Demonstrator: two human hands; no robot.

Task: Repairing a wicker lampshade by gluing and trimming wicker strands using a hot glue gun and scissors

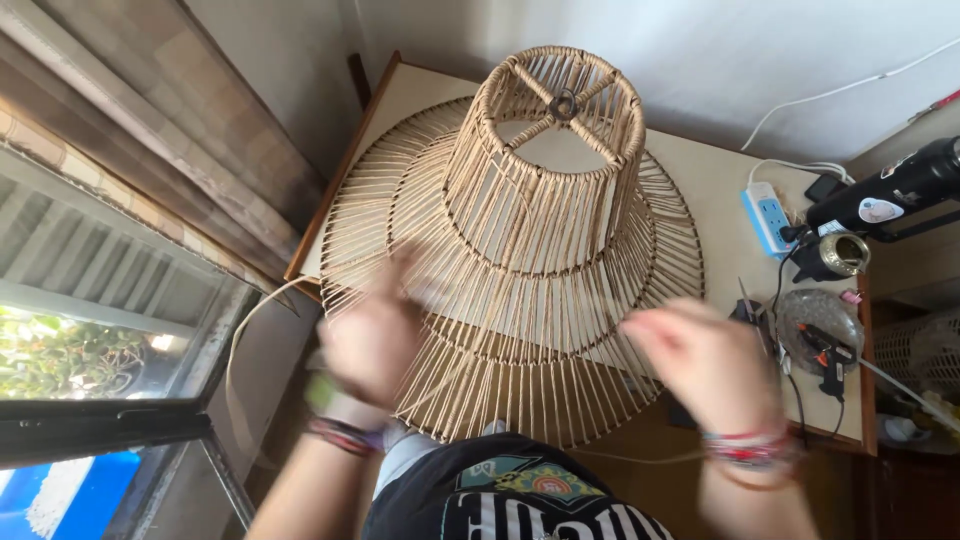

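Small cream table (715, 175) against a white wall, window at 9 o'clock. A tiered rope-wrapped lampshade frame (520, 250) covers most of the top, its lower rim overhanging the near edge. Left hand (372, 340) at 7 o'clock and right hand (700, 365) at 5 o'clock are on the rim, motion-blurred; grip cannot be told. 2 glue guns (825, 355) and a blue-white power strip (768, 218) crowd 3 o'clock.

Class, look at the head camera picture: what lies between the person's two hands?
In the head view, the lower tier of the woven lampshade frame spans the gap between the blurred left hand and right hand, its cord-wrapped ribs fanning outward over the table.
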